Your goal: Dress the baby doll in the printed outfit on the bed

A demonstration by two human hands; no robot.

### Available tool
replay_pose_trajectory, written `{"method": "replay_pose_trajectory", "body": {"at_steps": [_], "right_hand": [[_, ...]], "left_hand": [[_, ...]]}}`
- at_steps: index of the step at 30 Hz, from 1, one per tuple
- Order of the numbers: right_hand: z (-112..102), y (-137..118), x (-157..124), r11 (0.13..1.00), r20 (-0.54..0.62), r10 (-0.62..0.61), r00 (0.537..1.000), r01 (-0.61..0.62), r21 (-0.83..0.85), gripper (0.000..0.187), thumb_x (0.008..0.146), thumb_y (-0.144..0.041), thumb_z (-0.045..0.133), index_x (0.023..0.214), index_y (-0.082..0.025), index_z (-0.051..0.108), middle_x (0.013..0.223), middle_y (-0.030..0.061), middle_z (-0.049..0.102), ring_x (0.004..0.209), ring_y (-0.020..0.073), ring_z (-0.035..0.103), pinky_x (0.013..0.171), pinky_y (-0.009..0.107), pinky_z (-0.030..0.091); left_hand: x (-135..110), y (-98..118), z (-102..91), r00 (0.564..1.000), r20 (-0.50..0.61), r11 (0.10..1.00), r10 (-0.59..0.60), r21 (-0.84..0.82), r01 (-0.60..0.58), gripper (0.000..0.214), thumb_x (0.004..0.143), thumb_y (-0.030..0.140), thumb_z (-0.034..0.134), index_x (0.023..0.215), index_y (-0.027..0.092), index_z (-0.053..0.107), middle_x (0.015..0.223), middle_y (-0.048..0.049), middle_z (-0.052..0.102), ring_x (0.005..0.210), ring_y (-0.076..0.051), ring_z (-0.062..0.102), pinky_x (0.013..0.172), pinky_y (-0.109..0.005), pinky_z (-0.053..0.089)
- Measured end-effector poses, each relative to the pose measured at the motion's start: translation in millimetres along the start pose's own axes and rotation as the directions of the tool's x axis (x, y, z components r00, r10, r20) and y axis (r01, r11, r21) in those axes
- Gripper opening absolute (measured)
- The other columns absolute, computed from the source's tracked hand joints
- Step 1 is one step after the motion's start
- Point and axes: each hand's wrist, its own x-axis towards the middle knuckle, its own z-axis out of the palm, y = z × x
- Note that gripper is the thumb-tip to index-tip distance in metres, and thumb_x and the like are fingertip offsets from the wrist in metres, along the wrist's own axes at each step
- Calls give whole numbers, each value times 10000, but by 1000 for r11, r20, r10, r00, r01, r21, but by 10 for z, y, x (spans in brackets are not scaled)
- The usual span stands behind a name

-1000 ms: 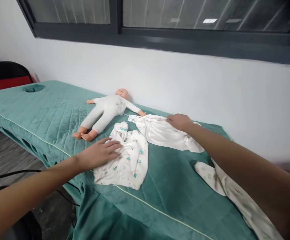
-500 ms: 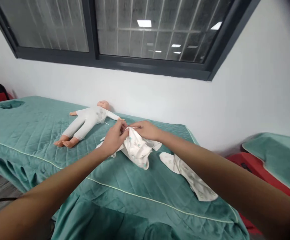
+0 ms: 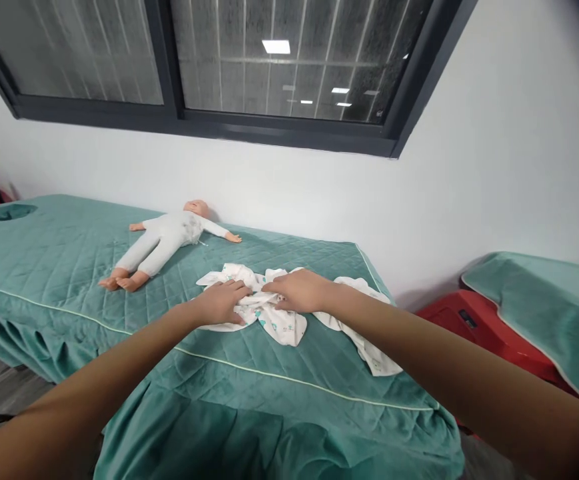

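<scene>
My left hand (image 3: 219, 302) and my right hand (image 3: 296, 291) lie side by side on a crumpled white baby garment with small green prints (image 3: 269, 319), fingers curled into its cloth. The garment rests on a teal quilted bed (image 3: 69, 253). A second white garment (image 3: 364, 340) trails off to the right beneath my right forearm. A baby doll in a white romper (image 3: 164, 240) lies on its back near the wall, to the left of my hands and apart from them.
The bed has a face hole (image 3: 9, 212) at its far left end. A white wall and a dark-framed window (image 3: 179, 120) stand behind. To the right are a red object (image 3: 474, 320) and another teal-covered bed (image 3: 544, 300).
My hands, which held the printed garment lifted and pinched between them, have come down and now press it onto the bed. The view has shifted slightly to the right.
</scene>
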Motion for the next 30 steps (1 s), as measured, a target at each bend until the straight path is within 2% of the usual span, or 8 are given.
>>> {"method": "replay_pose_trajectory", "body": {"at_steps": [10, 13, 17, 21, 23, 25, 28, 30], "right_hand": [[157, -104, -111, 954, -84, 230, 969, -242, -177, 394, 887, -310, 537, 1266, -204, 525, 1081, 127, 685, 881, 297, 683, 667, 353, 480], [30, 18, -137, 920, -130, 369, 921, -381, -88, 371, 936, -369, 443, 1256, -212, 545, 1105, 146, 687, 927, 324, 676, 696, 376, 487], [-49, 79, -106, 868, -190, 463, 866, -399, 297, 389, 977, -462, 329, 1106, -246, 625, 1109, 116, 702, 1004, 307, 657, 780, 372, 488], [180, -209, 12, 401, -57, 565, 823, -214, 891, 401, 945, -510, 376, 1148, -245, 599, 1030, 84, 719, 905, 252, 671, 714, 346, 527], [373, -442, 88, -5, 62, 566, 822, -72, 997, 415, 923, -498, 377, 1165, -231, 580, 968, 83, 720, 819, 238, 676, 635, 350, 544], [560, -671, 164, -271, 67, 551, 832, 102, 957, 426, 907, -470, 354, 1195, -240, 567, 1022, 87, 713, 882, 250, 677, 650, 383, 567], [778, -931, 260, -389, 14, 587, 809, 267, 882, 508, 895, -507, 272, 1259, -282, 545, 1110, 85, 697, 1060, 281, 638, 751, 460, 580], [881, -1031, 304, -404, 37, 585, 810, 251, 880, 590, 881, -575, 215, 1296, -300, 531, 1133, 87, 693, 1129, 300, 610, 805, 510, 568]], "left_hand": [[40, 212, -136, 962, -233, 963, -142, 191, 189, 125, 867, 288, 534, 961, 211, 561, 1013, -85, 662, 914, -251, 630, 706, -331, 450], [116, 274, -426, 801, -510, 934, -315, -18, 356, 81, 834, 236, 526, 913, 220, 525, 940, -63, 651, 827, -232, 621, 653, -315, 408], [241, 433, -764, 519, -741, 904, -426, -349, 245, 55, 814, 195, 505, 816, 227, 460, 748, -6, 565, 708, -185, 537, 648, -300, 381], [291, 707, -817, 343, -795, 864, -500, -484, 138, 82, 818, 184, 502, 805, 228, 434, 727, 15, 509, 673, -157, 480, 641, -288, 397], [220, 853, -710, 366, -798, 877, -478, -460, 142, 97, 813, 172, 513, 878, 227, 468, 806, -2, 537, 720, -166, 511, 662, -296, 431], [62, 979, -536, 494, -785, 926, -374, -344, 154, 256, 793, 138, 523, 1032, 229, 513, 933, -38, 561, 793, -191, 555, 683, -314, 462], [-311, 1099, -240, 749, -642, 986, -166, -79, 150, 488, 817, 87, 465, 1264, 275, 512, 951, -61, 560, 763, -212, 583, 599, -315, 465], [-590, 1115, -72, 831, -546, 992, -105, 2, 126, 448, 878, 139, 448, 1298, 282, 516, 901, -64, 561, 715, -215, 581, 583, -334, 487]]}}
